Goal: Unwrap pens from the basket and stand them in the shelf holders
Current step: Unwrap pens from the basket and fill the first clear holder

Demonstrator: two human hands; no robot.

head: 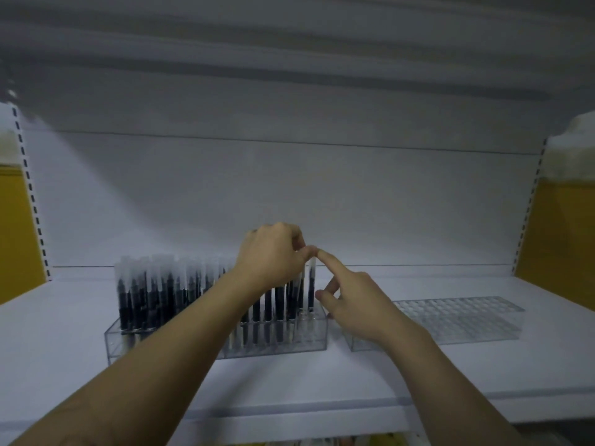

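Observation:
A clear plastic pen holder (309, 341) stands on the white shelf, filled with several black pens with frosted caps (154, 284). My left hand (273, 255) hovers over its right end with fingers curled, pinching the top of a pen (302, 284) there. My right hand (351, 297) reaches in from the right, its forefinger stretched out and touching the cap of the rightmost pen (311, 291). The basket is out of view.
A second clear holder (457, 320) with no pens lies to the right on the shelf (322, 381). A white back panel rises behind, another shelf hangs overhead, and yellow side panels (560, 236) flank the bay.

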